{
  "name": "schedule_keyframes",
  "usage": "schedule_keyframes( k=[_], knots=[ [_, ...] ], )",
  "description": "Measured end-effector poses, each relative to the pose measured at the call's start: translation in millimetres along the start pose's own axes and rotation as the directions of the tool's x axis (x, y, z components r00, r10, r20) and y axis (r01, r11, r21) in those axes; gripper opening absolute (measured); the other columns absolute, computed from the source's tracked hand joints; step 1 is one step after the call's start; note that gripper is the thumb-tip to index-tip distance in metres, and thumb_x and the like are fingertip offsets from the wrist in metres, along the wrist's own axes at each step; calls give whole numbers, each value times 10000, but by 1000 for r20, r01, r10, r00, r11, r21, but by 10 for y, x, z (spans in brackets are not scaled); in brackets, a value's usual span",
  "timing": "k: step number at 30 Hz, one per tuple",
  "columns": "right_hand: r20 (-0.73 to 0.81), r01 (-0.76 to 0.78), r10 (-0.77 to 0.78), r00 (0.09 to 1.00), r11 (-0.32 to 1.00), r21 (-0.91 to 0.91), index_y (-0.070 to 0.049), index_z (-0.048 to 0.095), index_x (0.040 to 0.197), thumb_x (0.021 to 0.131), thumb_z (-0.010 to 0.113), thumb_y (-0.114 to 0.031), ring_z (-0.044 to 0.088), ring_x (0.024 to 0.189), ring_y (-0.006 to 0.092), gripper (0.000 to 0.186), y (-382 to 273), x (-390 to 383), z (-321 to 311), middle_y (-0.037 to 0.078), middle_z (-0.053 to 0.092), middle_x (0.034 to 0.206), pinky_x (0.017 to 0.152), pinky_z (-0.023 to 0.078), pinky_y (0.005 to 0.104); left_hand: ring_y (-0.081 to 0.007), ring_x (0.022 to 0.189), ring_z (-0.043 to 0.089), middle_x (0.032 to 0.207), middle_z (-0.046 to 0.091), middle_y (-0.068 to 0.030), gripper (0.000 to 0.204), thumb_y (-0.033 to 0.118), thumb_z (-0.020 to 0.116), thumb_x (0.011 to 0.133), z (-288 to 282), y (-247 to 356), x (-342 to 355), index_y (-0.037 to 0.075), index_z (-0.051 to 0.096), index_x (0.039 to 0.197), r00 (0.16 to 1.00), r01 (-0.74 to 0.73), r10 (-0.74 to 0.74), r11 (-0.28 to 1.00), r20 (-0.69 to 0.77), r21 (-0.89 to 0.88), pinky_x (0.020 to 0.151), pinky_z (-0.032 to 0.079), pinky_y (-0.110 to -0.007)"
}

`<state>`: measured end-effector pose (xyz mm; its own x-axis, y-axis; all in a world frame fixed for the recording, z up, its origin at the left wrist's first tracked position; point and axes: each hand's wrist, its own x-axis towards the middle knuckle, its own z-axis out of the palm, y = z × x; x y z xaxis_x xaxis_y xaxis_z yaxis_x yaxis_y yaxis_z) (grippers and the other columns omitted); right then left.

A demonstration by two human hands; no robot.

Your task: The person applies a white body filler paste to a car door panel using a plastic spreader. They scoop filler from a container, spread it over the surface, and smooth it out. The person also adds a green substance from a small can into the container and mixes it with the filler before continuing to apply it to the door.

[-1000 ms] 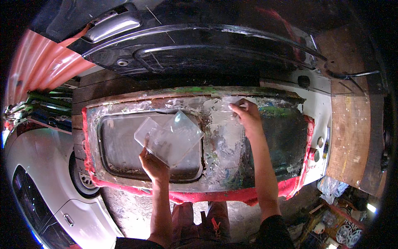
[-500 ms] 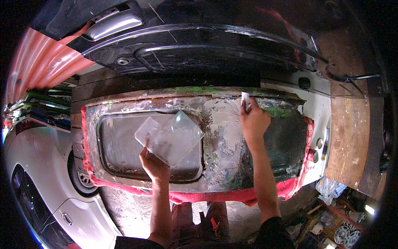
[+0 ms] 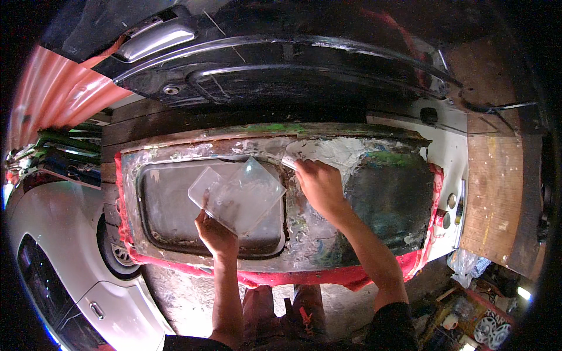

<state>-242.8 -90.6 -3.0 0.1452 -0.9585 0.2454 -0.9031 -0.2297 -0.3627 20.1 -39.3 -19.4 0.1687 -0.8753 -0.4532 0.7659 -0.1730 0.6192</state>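
Both pinch closed: left hand [image 3: 217,235], clear plate [image 3: 253,196]; right hand [image 3: 320,183], spreader [image 3: 288,161].

The left forearm [image 3: 225,292] is rising almost straight over the near edge of the panel [image 3: 316,228], left of its middle. The wrist is running nearly in line with it, and the left hand [image 3: 218,235] is curling closed above the near half, with one finger reaching up toward the far edge. The right forearm [image 3: 370,248] is slanting inward across the near edge, right of the middle, the elbow bending outside that edge. The right hand [image 3: 319,184] is hanging over the panel's middle, closer to the far edge, its back facing up; its fingers are bunching in a pinch and pointing toward the far left corner. The hands are staying apart, the right one reaching farther out. Both legs [image 3: 257,310] are standing just beyond the near edge.
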Motion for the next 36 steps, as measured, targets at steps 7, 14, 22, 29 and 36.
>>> schedule_keyframes(
  k=[7,14,22,29,36],
  knots=[
    [211,-505,475,854,661,555,1,662,791,945,695,-254,600,523,305,300,235,81,-175,154,645,666,532,472,368,-364,1259,543,1450,505,-167,656,462,440,976,-40,-82,29,84,437,1511,999,-12,12,1000,49,-1,1081,442,-535],
    [-194,-459,485,853,873,163,-27,664,782,909,724,-251,638,610,314,264,513,-130,-77,126,636,673,581,489,387,-361,1202,580,1405,549,-168,648,451,446,968,-29,-40,46,86,448,1504,999,-7,6,1000,50,17,1051,464,-532],
    [-348,-279,229,909,955,-102,-127,710,1061,845,719,-145,633,904,321,218,378,-111,-86,89,658,1033,740,539,434,-355,1195,587,1408,547,-165,622,411,416,968,58,29,19,88,458,1499,1000,-11,11,1000,-21,-4,1050,461,-535],
    [-60,66,-56,997,983,172,-69,707,1022,809,749,-70,633,862,282,217,-128,-315,109,70,671,989,744,537,395,-346,1229,572,1419,545,-150,602,396,394,985,52,68,-30,89,461,1500,1000,-13,12,1000,15,27,1053,468,-533],
    [-445,-362,275,852,924,-122,-141,739,1070,851,699,-92,658,921,316,228,517,-286,-262,97,709,1020,823,534,449,-324,1211,587,1388,580,-137,565,365,402,992,-53,153,-60,95,496,1479,1000,-11,11,999,15,-45,1040,482,-508]
  ],
)
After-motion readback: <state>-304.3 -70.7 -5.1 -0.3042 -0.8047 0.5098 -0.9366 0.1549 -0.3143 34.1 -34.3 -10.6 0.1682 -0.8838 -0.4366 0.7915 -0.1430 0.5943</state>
